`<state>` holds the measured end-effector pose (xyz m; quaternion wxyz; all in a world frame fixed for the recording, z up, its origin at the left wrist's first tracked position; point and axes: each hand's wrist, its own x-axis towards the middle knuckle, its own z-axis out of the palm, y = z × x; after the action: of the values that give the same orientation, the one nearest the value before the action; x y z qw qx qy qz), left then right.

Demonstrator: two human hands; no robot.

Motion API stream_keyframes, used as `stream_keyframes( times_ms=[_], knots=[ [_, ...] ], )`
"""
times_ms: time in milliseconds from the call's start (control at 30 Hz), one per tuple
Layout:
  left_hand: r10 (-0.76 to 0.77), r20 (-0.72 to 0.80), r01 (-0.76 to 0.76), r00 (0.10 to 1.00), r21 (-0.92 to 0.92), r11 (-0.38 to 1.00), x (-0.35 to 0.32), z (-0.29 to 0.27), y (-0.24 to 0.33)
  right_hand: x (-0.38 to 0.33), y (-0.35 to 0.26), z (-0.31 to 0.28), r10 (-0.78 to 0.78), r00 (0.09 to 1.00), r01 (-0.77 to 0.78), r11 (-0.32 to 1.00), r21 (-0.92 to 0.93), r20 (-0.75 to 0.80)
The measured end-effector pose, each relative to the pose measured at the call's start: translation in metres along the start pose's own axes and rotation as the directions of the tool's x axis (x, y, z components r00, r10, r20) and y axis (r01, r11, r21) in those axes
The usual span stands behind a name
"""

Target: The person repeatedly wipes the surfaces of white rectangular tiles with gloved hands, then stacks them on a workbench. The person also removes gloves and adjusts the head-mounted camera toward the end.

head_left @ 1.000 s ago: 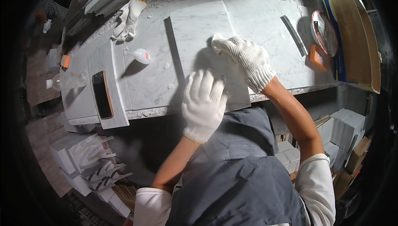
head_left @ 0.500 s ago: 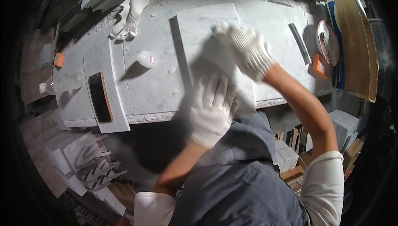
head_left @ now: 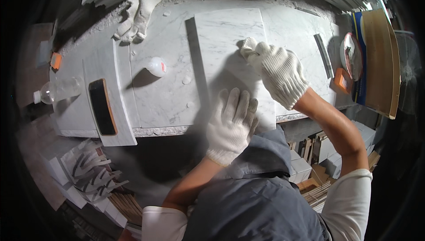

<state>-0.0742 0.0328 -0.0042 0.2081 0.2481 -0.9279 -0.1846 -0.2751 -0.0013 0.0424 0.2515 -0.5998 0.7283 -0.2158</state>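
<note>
1. Since the earlier frame, the right hand (head_left: 281, 70), in a white ribbed knit glove, has come back over the slab toward the person's body, while the left hand (head_left: 232, 128), gloved the same way, keeps nearly its place on it; the whole view has shifted slightly too
2. The slab, a flat rectangular piece of white marble with grey veins (head_left: 230, 33), lies on the grey-white marble counter (head_left: 172, 86) in front of the person, its near end by the dark grey apron (head_left: 261, 201)
3. The left hand rests palm down over the near part of the slab, fingers stretched out and a little apart
4. The right hand is over the slab's right side, farther from the body, fingers curled and bunched together; whether they are clamped on anything cannot be told, as the glove hides it
5. Left of the slab stands a small white translucent plastic bottle with a red mark (head_left: 156, 66), and beyond it lie crumpled white knit gloves with a yellow edge (head_left: 142, 11)
6. Farther left, a black-screened phone with a brown edge (head_left: 102, 107) lies on a narrow white marble plate (head_left: 125, 121), near a clear plastic bottle with a white cap (head_left: 64, 89)
7. To the right are a slim grey strip (head_left: 323, 55) and a small orange box (head_left: 342, 80) beside an open brown cardboard box (head_left: 378, 59)
</note>
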Motion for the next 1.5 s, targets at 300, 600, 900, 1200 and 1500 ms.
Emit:
stream_keyframes(
  times_ms=[300, 600, 900, 1200, 1500],
  knots=[
    [0.015, 0.057, -0.014, 0.998, -0.011, 1.0, 0.001, -0.005, 0.002, 0.032, 0.006, -0.007, -0.064, 0.994, 0.1, 0.862, -0.497, 0.088],
    [-0.004, 0.007, 0.004, 1.0, -0.016, 1.0, -0.006, 0.005, -0.002, 0.04, 0.004, -0.007, -0.152, 0.983, 0.184, 0.827, -0.531, 0.104],
    [-0.067, 0.066, 0.065, 0.996, 0.029, 0.997, -0.011, 0.007, 0.0, -0.015, 0.018, 0.008, -0.222, 0.969, 0.248, 0.871, -0.424, 0.111],
    [-0.084, 0.099, 0.082, 0.992, 0.021, 0.996, -0.01, 0.003, 0.003, -0.018, 0.009, 0.003, -0.045, 0.993, 0.087, 0.904, -0.418, 0.11],
    [-0.032, 0.18, 0.008, 0.983, 0.131, 0.991, -0.011, 0.001, 0.0, 0.012, 0.025, 0.002, -0.335, 0.94, 0.21, 0.721, -0.66, -0.067]
  ],
)
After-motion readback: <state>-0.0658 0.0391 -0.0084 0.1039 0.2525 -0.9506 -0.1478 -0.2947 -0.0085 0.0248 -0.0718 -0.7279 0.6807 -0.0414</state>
